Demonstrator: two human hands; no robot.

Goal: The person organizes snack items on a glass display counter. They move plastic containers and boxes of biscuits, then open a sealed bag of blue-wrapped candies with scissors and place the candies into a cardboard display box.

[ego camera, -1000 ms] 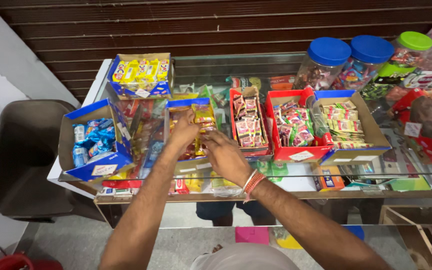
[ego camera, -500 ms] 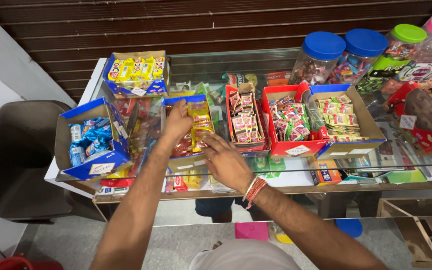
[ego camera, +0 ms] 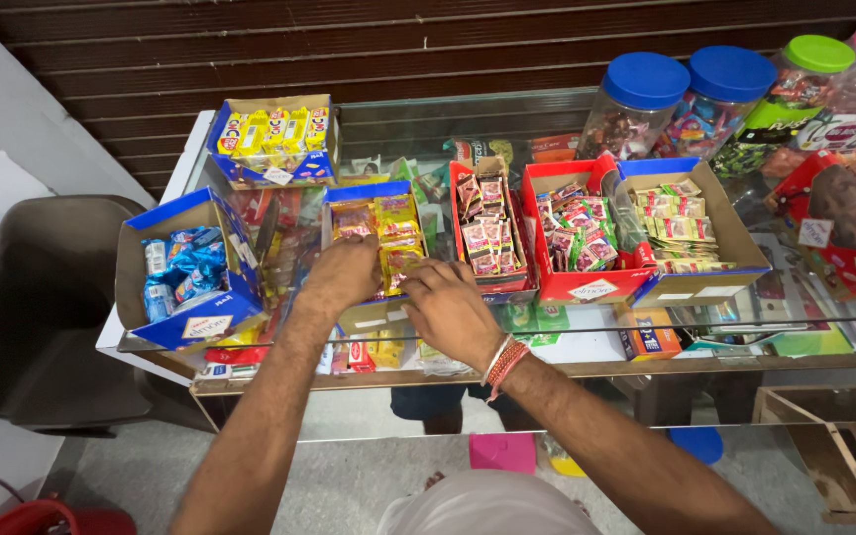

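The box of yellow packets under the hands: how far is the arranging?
Done: the neighbouring red box and brown box look filled in rows. In hand: the left hand and right hand press packets in the box of yellow packets. Left: its near end looks untidy.

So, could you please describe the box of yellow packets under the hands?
The blue cardboard box is an open display carton with a plain brown inside, holding rows of glossy yellow packets. It sits flat on the glass counter, beside a red box. The left hand reaches inside; the right hand rests at its front right corner.
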